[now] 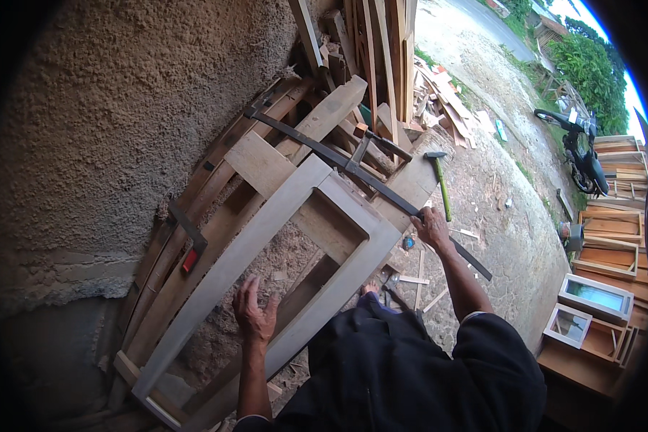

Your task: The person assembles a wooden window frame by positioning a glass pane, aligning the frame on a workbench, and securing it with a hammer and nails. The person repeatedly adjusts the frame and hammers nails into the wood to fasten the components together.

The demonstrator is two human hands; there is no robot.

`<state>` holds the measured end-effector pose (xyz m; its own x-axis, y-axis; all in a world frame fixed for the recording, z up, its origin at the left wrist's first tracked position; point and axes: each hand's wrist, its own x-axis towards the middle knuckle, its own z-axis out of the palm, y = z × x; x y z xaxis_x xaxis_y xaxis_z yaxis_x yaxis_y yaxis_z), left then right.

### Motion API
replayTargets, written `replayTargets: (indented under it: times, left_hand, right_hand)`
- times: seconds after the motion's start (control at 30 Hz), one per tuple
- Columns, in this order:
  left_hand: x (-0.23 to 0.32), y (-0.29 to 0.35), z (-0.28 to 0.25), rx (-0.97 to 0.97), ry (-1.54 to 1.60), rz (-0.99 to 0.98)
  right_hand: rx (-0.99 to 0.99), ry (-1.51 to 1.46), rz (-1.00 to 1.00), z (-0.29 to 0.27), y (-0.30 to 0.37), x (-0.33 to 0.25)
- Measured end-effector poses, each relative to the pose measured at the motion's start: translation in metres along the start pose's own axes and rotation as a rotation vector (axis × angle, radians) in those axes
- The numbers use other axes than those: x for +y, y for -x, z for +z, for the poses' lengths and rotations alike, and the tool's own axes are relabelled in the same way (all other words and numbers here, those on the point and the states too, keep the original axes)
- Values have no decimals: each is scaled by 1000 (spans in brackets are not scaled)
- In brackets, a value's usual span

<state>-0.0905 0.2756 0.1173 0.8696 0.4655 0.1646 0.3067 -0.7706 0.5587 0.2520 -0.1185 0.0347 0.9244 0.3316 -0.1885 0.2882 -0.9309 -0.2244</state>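
A pale wooden frame (pixel 232 266) with a small opening at its upper end lies slantwise on boards before me. Across its far end runs a long dark bar clamp (pixel 306 140), its screw part standing near the middle of the bar. My right hand (pixel 432 229) is closed on the clamp's bar, close to its right end. Over the frame's long opening hangs my left hand (pixel 255 315), fingers apart, holding nothing. A hammer (pixel 442 187) with a green handle rests head-up on the wide board end (pixel 419 176) just beyond my right hand.
A rough wall (pixel 137 93) rises at the left. Beside it lie long timbers and a red-handled clamp (pixel 189 248). Upright planks (pixel 392 57) and scrap wood (pixel 443 101) stand farther off. Rightward are a motorcycle (pixel 583 151) and stacked wooden frames (pixel 612 237). Offcuts (pixel 419 281) litter the ground.
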Motion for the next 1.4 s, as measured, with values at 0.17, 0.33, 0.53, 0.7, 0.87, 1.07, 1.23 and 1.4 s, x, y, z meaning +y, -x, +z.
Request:
replayTargets:
  times: [0.17,0.33,0.53,0.7,0.87,1.07,1.23,1.4]
  left_hand:
    - [125,31,101,-255,-142,88]
    - [171,18,169,-193,-318,58]
    - [172,23,189,-123,-347,21]
    - [179,32,202,-138,-416,-35]
    - [183,33,208,-93,-477,-35]
    - [183,40,200,-13,-317,-3]
    - [201,40,198,195,17,49]
    - [233,7,198,41,1486,-629]
  right_hand:
    - [-80,-148,-63,5,-26,17]
    - [-92,-230,-200,17,-41,39]
    - [-206,-385,-335,13,-50,41]
    - [-481,-617,-232,-31,-51,36]
    - [-437,-633,-294,-59,-34,20]
    - [-223,-375,-338,-62,-10,17]
    - [-35,-417,-414,-63,54,38]
    - [-89,-484,-368,-62,157,47]
